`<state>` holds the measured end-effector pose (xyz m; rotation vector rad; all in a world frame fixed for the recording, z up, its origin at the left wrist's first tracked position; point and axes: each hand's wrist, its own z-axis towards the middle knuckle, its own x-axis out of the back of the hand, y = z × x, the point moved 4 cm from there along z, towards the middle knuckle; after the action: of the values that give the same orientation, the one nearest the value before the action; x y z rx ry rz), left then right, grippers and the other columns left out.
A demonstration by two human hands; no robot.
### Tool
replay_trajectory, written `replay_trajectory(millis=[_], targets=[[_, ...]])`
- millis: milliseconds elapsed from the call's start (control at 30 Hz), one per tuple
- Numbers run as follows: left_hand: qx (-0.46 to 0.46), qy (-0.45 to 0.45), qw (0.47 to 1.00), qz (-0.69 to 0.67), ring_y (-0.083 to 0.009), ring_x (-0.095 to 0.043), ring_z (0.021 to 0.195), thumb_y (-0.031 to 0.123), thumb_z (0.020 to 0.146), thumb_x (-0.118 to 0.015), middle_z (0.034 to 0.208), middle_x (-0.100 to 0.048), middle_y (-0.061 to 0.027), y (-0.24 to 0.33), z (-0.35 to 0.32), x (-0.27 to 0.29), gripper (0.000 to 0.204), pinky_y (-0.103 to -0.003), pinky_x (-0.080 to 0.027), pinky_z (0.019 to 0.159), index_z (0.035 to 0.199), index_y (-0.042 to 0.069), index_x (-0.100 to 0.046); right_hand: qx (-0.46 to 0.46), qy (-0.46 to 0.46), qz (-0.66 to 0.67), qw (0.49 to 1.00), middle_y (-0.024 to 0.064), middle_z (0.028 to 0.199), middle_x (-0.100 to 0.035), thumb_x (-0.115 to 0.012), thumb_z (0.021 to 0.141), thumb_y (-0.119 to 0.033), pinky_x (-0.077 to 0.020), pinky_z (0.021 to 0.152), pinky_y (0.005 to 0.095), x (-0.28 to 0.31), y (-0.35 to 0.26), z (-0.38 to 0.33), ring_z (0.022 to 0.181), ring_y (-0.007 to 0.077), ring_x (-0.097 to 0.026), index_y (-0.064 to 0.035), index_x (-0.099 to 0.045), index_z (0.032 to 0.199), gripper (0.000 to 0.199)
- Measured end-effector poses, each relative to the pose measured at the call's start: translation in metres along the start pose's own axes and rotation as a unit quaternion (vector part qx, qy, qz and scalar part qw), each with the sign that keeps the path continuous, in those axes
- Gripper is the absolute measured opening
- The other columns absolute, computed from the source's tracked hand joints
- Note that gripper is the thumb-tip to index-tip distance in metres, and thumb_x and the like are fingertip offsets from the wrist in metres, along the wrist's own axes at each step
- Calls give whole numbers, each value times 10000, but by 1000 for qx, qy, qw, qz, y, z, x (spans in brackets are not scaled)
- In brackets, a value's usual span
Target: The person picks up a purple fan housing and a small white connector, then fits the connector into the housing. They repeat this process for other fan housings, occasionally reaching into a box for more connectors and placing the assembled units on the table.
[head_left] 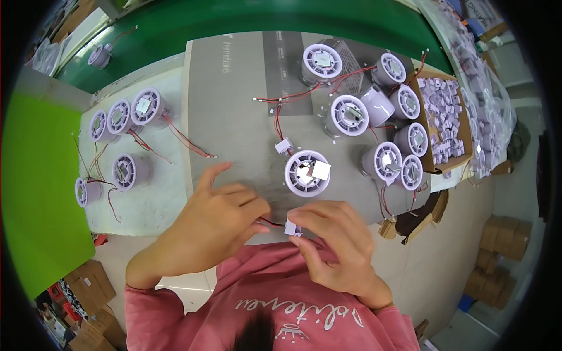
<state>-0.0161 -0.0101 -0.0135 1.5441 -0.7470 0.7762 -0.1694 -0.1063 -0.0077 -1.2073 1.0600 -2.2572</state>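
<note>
- Pink-sleeved right hand [336, 248] pinches a small white connector [292, 228] at the desk's [234, 117] near edge
- left hand [213, 225] grips the red wire [270, 222] just beside it; fingers curled
- a lilac fan [307, 172] stands just beyond; more fans [386, 117] near the right edge

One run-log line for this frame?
left hand: pinching thin red wire | right hand: holding small white plastic connector | nearest: round pale-lilac plastic housing on grey mat

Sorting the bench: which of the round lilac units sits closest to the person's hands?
The lilac unit alone mid-mat, just above the right hand, a white square on its rim; the others cluster farther off.
</note>
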Motion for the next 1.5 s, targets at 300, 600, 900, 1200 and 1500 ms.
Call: replay_trajectory(millis=[300,600,900,1200,1500], targets=[[-11,-20,997,68,-251,-592,1110,302,706,-787,1103,-649,-48,4,-9,7,488,-514,-315,1085,1127,112,-628,-30,-38,-38,998,116,991,-652,-744,671,52,-508,771,372,-33,16,-21,922,299,-616,-2,-618,996,353],[78,4,996,-42,-349,-614,1016,129,560,-857,1126,-639,-110,-27,-38,15,734,-401,-509,859,1230,84,-560,-17,-75,-103,992,105,1028,-639,-715,704,38,-467,782,383,-50,13,-8,932,276,-595,-14,-596,1016,337],[74,23,960,-270,-262,-672,1043,97,560,-886,1178,-667,-108,-42,-42,6,713,-340,-547,879,1223,63,-626,-36,-38,71,996,140,1004,-676,-732,716,63,-524,788,359,-48,6,-1,895,286,-656,5,-642,1033,334],[90,43,886,-454,-167,-674,988,167,485,-973,1104,-697,-122,-35,-38,3,788,-299,-554,843,1168,-39,-637,-87,28,263,960,140,982,-714,-784,716,30,-546,759,310,-29,15,-2,866,245,-693,-3,-719,995,288],[84,59,887,-450,-178,-681,982,125,474,-970,1073,-702,-152,-16,-32,7,778,-316,-558,853,1152,-61,-637,-108,17,369,923,219,1064,-677,-725,765,112,-570,805,309,-17,11,0,934,230,-687,44,-694,988,235]])
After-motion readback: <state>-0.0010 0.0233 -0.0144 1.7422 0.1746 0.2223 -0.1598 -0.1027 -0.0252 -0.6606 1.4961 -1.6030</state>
